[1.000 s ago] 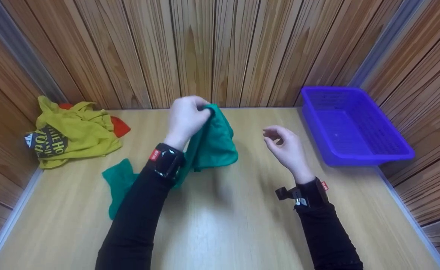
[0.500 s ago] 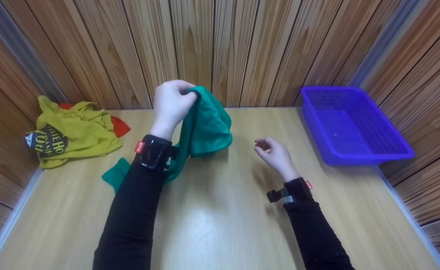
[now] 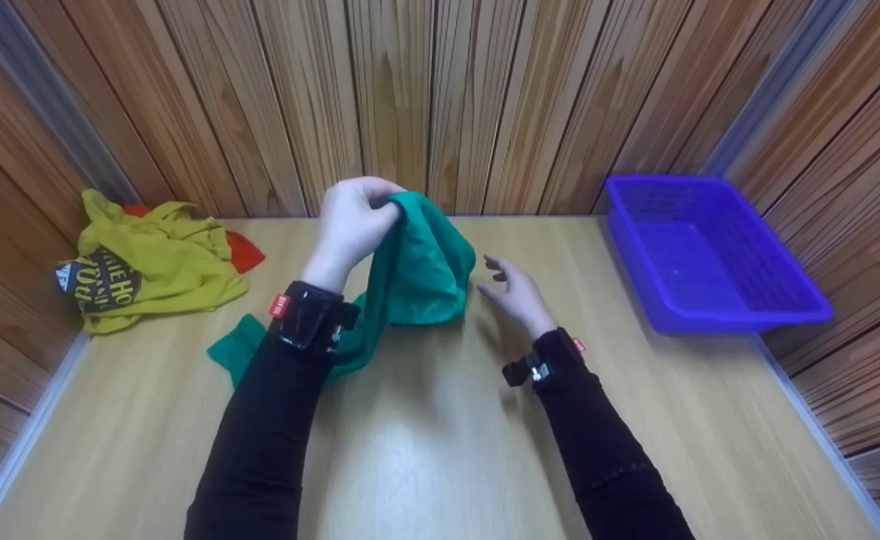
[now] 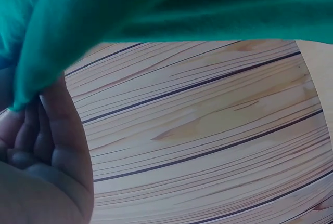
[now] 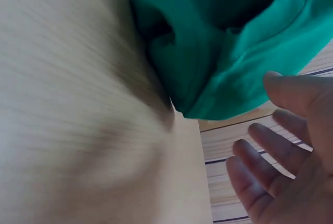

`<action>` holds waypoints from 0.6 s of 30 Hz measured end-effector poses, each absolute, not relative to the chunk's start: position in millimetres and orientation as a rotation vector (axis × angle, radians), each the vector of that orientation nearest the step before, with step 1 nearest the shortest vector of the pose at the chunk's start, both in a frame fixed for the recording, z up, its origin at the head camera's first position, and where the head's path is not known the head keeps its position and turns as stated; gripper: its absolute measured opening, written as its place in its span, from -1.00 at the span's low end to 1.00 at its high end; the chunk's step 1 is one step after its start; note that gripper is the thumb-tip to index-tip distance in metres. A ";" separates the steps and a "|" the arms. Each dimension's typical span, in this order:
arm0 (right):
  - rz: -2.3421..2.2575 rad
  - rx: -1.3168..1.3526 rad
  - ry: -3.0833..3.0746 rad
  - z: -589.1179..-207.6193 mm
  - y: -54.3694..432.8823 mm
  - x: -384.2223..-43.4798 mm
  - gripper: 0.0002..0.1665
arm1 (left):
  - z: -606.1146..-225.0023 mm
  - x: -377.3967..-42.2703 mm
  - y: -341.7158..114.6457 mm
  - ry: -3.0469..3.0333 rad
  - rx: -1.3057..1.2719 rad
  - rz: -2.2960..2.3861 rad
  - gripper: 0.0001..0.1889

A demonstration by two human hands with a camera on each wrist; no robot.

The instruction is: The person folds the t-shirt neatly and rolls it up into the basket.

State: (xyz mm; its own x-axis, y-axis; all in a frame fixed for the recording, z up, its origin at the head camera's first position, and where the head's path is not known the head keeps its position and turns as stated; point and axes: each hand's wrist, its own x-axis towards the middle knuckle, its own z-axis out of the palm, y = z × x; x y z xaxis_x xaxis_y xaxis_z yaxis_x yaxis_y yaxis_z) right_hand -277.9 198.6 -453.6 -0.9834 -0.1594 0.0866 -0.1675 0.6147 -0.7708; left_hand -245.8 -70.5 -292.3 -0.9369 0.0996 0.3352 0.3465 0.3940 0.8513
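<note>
Hands come first: the left hand (image 3: 353, 229) pinches a green garment (image 3: 436, 270) up above the counter (image 3: 424, 465), thumb against fingers, while the right hand (image 3: 518, 295), its fingers loosely spread, is just beside the cloth's right edge. From the left, the room begins with a plank-patterned left wall (image 3: 4, 262), meeting the back at a grey corner strip (image 3: 57, 105). Below it, a crumpled yellow garment with dark printed lettering (image 3: 177, 262) lies on the counter, red cloth (image 3: 243, 252) showing behind. Next, the green garment's tail reaches past the left forearm. Pale wood grain covers the counter, with a soft glare between the sleeves. Vertical planks line the back wall (image 3: 398, 90). Rightmost, a purple plastic basket (image 3: 740, 319) sits near the right wall (image 3: 860, 225).
</note>
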 end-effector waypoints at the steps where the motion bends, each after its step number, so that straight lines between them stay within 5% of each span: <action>1: 1.316 0.289 -2.814 -452.8 198.4 -280.6 -0.38 | -292.7 -245.1 -71.3 -2.419 -0.423 -1.575 -0.81; 7: 1.240 0.351 -2.844 -448.6 200.0 -287.8 -0.40 | -293.3 -241.4 -75.0 -2.407 -0.573 -1.613 -0.81; 18: 1.351 0.313 -2.612 -433.3 223.0 -281.0 -0.80 | -288.1 -242.9 -94.2 -2.351 -0.551 -1.591 -0.80</action>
